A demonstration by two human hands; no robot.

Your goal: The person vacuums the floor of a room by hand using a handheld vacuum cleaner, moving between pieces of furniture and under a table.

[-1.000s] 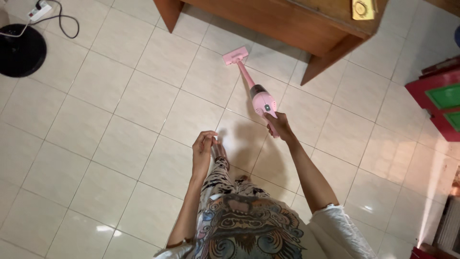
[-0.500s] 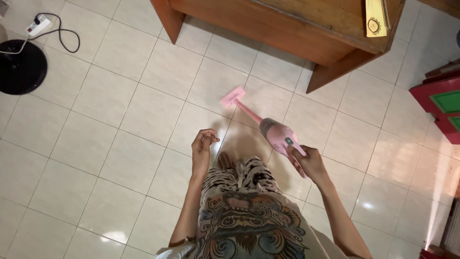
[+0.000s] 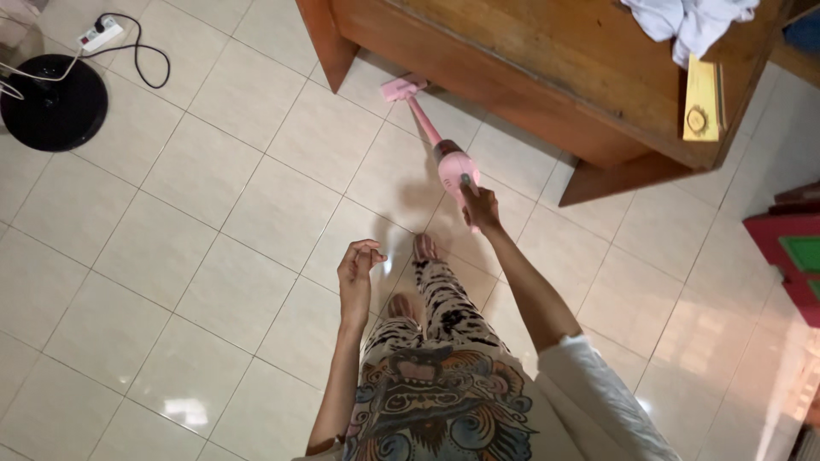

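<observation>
While you are looking down from the head camera, these are the things showing:

Right hand: your right hand [image 3: 481, 207] is reaching out toward 12 o'clock, fingers closing round the rear grip of the pink handheld vacuum [image 3: 453, 166].
Vacuum: it is slanting up toward 11 o'clock from your fist; its thin pink tube is running to the flat floor head [image 3: 402, 87], which is lying on the tiled floor [image 3: 171, 248] right at the lower edge of the wooden table [image 3: 547, 60], just beside the table leg at 12 o'clock.
Left hand: your left hand [image 3: 356, 275] is hanging free near the centre, fingers loosely curling inward, holding nothing, well apart from the vacuum.
Feet: your two feet are showing just below the vacuum, between your two hands.
Table top: a crumpled white cloth [image 3: 688, 21] and a yellow flat packet [image 3: 702, 102] are lying at 1 o'clock on the wood.
Far left: a round black stand base [image 3: 53, 102] is sitting at 10 o'clock, with a white power strip [image 3: 100, 34] and its black cable just beside it.
Far right: a red and green panel [image 3: 790, 256] is showing at 3 o'clock.
</observation>
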